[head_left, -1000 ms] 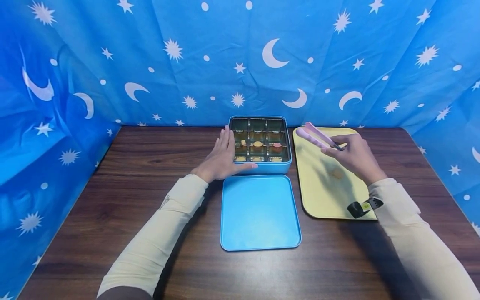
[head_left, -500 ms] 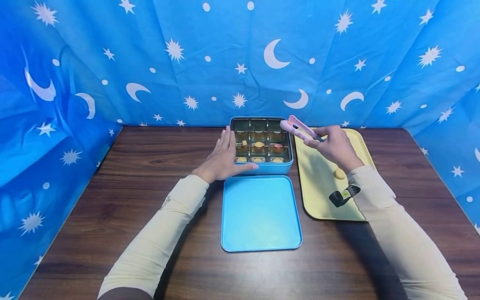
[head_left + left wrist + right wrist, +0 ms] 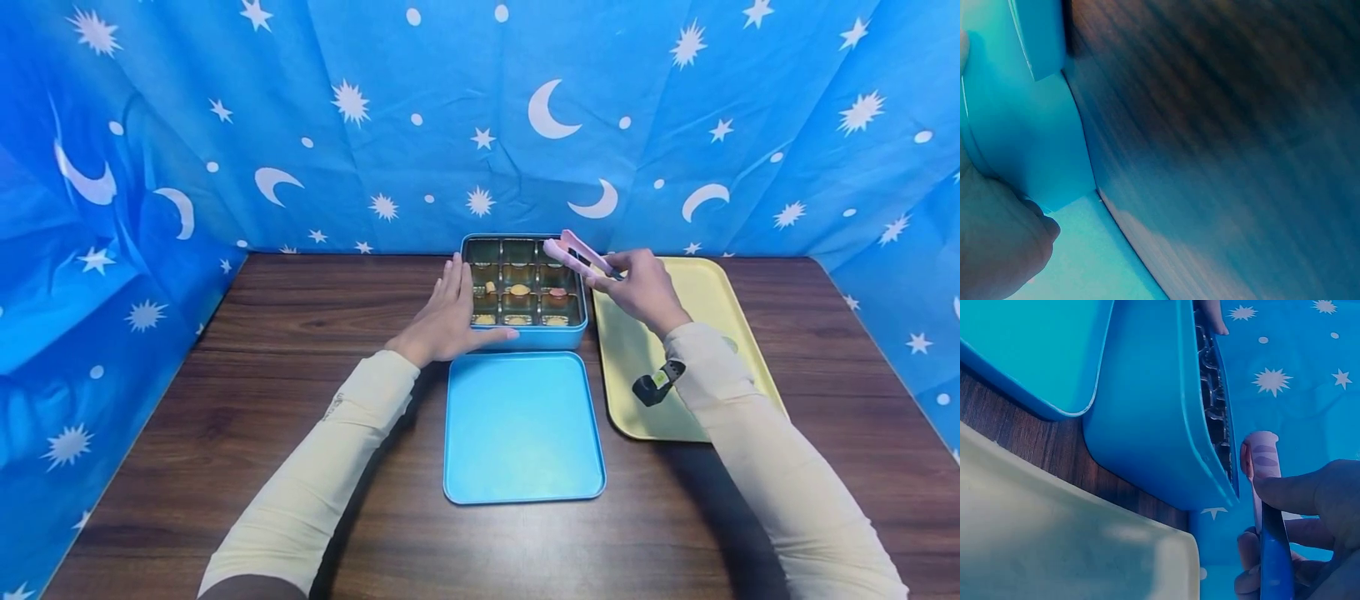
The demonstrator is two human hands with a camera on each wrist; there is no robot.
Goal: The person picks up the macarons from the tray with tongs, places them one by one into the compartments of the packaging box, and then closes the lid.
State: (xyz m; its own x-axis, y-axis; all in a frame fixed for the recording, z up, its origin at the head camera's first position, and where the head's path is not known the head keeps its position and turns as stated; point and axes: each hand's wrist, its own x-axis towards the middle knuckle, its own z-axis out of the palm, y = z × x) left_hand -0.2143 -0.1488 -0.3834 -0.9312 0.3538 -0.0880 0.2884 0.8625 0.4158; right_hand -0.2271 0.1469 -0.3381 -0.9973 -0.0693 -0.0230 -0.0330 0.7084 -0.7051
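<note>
My left hand (image 3: 444,317) rests with straight fingers along the left side of a blue square tin (image 3: 528,337), its thumb lying across the front wall. Dividers split the tin inside into a grid. Small cookies lie in the middle and front rows, among them a yellow one (image 3: 519,290) and a pink one (image 3: 557,292). Pink tongs (image 3: 567,257) are gripped by my right hand (image 3: 643,287), with their tips over the tin's back right corner. The right wrist view shows the tongs (image 3: 1264,456) beside the rim; I cannot tell whether their tips hold anything.
A blue lid (image 3: 525,429) lies in front of the tin. To the right is a yellow tray (image 3: 633,408), partly covered by my right sleeve (image 3: 705,367). Behind the wooden table (image 3: 300,317) hangs a blue cloth (image 3: 420,92) with moons and stars.
My right hand has carried the tongs leftward from above the tray to the tin's back right corner. A cookie seen earlier on the tray is now behind my sleeve. My left hand stays put.
</note>
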